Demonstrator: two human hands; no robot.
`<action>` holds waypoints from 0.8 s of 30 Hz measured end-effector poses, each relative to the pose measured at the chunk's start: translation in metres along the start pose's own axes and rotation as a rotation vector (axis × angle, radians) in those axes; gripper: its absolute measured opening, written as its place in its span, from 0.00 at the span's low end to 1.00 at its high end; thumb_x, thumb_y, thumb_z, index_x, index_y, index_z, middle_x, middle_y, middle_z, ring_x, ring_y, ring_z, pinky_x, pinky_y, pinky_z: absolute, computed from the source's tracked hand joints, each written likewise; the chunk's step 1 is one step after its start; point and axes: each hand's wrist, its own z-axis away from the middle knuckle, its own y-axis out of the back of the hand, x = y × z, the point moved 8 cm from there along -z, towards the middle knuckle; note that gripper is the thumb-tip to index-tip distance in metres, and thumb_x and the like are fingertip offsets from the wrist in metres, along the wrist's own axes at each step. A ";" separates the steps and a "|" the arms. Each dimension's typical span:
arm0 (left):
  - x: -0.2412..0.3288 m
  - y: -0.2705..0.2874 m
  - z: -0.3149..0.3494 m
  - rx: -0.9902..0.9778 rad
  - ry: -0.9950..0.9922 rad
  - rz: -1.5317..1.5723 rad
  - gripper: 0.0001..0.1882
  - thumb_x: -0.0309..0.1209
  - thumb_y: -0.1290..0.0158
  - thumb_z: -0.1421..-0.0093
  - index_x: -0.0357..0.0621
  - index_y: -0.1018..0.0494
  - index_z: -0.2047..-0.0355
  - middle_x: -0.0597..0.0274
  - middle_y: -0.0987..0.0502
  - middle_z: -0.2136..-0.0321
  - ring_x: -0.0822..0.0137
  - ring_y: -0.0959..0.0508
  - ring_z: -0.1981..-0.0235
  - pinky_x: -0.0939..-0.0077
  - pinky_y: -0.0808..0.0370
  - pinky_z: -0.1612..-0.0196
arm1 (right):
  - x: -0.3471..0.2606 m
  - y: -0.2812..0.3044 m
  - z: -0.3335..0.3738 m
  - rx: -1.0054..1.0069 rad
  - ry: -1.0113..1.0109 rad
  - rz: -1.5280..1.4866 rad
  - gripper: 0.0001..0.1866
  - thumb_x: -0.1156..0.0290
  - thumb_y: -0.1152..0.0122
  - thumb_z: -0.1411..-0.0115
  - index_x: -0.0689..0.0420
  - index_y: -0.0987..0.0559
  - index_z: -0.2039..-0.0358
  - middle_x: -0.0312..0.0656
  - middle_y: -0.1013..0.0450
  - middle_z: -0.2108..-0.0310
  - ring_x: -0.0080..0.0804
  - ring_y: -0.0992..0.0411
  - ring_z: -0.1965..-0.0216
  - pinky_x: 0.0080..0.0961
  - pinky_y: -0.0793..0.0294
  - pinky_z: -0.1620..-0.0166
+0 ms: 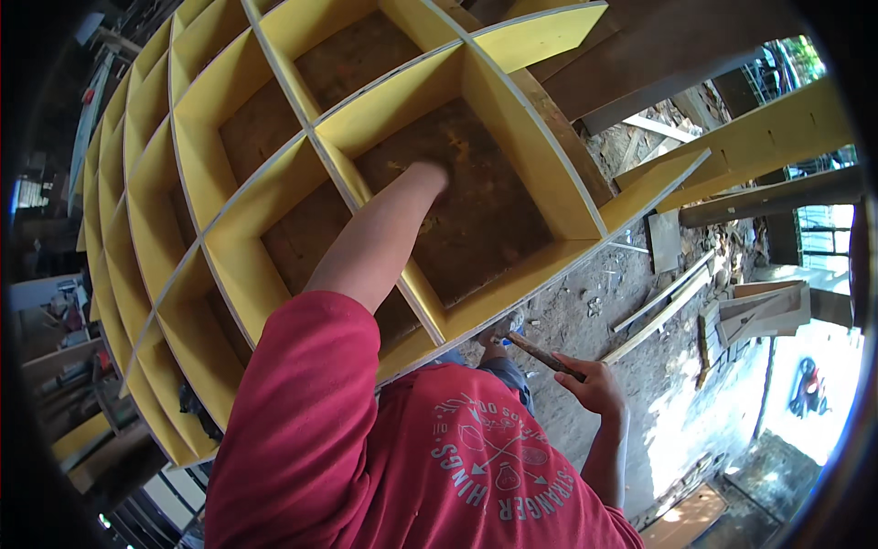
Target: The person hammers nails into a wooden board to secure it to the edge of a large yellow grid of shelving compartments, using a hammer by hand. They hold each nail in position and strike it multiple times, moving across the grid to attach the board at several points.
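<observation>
A large curved lattice of yellow wooden boards [315,123] fills the left and middle of the view, its slats crossing into square compartments. My left arm reaches over a slat into one compartment near the right edge. Against its brown wooden bottom panel [498,197], my left hand [433,174] is smeared and its fingers do not show. Low on the right, outside the lattice, my right hand [596,388] is closed round the wooden handle of what looks like a hammer [541,352]. The tool points toward the lattice's near edge, and its head is hard to make out.
Long wooden strips [663,306] lie on the dirt floor to the right. Beyond them are stacked board offcuts [764,311]. Yellow board ends [672,183] stick out past the lattice at the upper right, near a wooden beam [777,209]. My legs stand close to the near edge.
</observation>
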 end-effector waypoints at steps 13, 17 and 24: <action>0.016 0.029 0.039 0.151 -0.065 0.118 0.15 0.35 0.34 0.43 0.37 0.16 0.60 0.53 0.13 0.57 0.55 0.15 0.58 0.57 0.19 0.56 | -0.014 0.009 -0.011 -0.103 0.175 0.100 0.24 0.57 0.29 0.36 0.43 0.17 0.39 0.52 0.16 0.59 0.44 0.15 0.60 0.35 0.19 0.55; 0.029 0.074 0.156 0.517 -0.167 0.764 0.10 0.30 0.38 0.38 0.36 0.21 0.61 0.57 0.17 0.65 0.65 0.18 0.63 0.66 0.23 0.59 | -0.045 0.005 -0.039 -0.375 0.478 0.265 0.24 0.57 0.29 0.36 0.41 0.17 0.39 0.48 0.15 0.57 0.48 0.15 0.59 0.38 0.19 0.54; 0.094 -0.010 0.363 0.833 -0.163 1.496 0.13 0.25 0.35 0.38 0.38 0.20 0.53 0.64 0.21 0.62 0.75 0.22 0.62 0.77 0.23 0.55 | -0.118 0.001 -0.095 -0.529 0.797 0.492 0.25 0.56 0.28 0.37 0.38 0.18 0.39 0.50 0.16 0.60 0.46 0.19 0.68 0.38 0.21 0.56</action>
